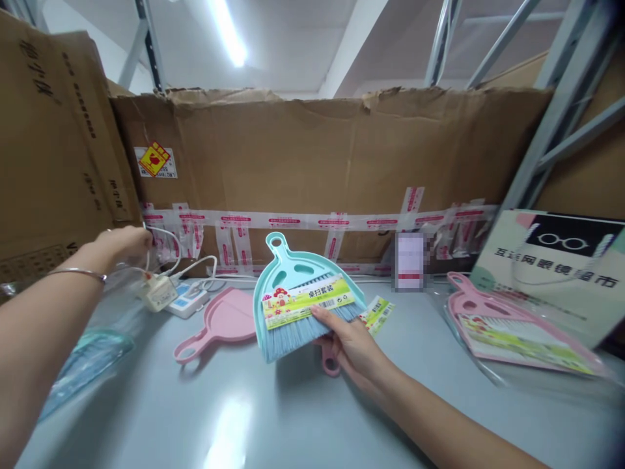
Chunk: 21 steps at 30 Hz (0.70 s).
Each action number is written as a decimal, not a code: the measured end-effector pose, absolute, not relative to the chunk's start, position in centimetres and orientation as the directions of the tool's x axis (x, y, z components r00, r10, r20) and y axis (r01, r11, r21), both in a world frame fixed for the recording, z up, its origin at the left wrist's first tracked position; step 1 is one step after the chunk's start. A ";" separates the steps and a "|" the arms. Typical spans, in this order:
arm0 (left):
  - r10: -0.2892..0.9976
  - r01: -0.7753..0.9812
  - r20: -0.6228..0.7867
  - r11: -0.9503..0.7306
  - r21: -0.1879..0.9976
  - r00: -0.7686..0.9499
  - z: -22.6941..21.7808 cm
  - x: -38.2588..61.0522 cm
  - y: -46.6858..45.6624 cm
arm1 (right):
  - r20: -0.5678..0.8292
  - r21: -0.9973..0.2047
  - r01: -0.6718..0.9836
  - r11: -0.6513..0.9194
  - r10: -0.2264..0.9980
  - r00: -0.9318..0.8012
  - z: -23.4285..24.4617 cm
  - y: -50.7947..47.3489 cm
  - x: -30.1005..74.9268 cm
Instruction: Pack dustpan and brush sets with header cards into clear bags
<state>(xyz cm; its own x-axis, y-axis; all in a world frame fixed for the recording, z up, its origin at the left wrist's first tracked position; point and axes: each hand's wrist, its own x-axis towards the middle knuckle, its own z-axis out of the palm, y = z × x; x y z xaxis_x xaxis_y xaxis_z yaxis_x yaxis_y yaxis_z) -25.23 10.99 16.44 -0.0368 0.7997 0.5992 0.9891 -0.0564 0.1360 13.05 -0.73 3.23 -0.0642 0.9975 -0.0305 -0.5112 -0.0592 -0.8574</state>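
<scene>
My right hand (349,345) is closed on a mint-green dustpan and brush set (288,339), raised over the table with its handle pointing up and away. My thumb presses the yellow-green printed label (310,303) across the blue bristles. My left hand (124,246) reaches to the far left, fingers curled, beside a white cable; what it holds, if anything, is hidden. A pink dustpan (229,319) lies on the table behind the mint set. A pink handle (331,361) shows just below my right hand, and another label (378,314) behind it.
On the grey table (170,417), a bagged pink dustpan set (517,329) lies right and a bagged mint set (92,358) left. A power strip (188,298) with a plug stands behind. Cardboard boxes (293,156) wall the back; a printed bag (551,273) leans right near a phone-like screen (410,260).
</scene>
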 end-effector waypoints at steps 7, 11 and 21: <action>0.529 0.951 0.848 0.250 -0.182 0.023 21.4 -17.6 5.4 | -0.054 -0.825 -0.561 -0.067 0.998 -0.040 3.5 -0.6 13.1; 0.309 0.937 0.914 0.144 -0.318 0.262 16.8 -12.8 0.9 | -0.084 -0.782 -0.621 -0.055 0.996 0.018 4.8 -0.8 13.5; 0.729 0.759 0.290 -0.465 -0.455 0.620 5.0 -11.9 2.8 | -0.030 -0.770 -0.635 0.065 0.990 0.138 5.4 0.0 14.4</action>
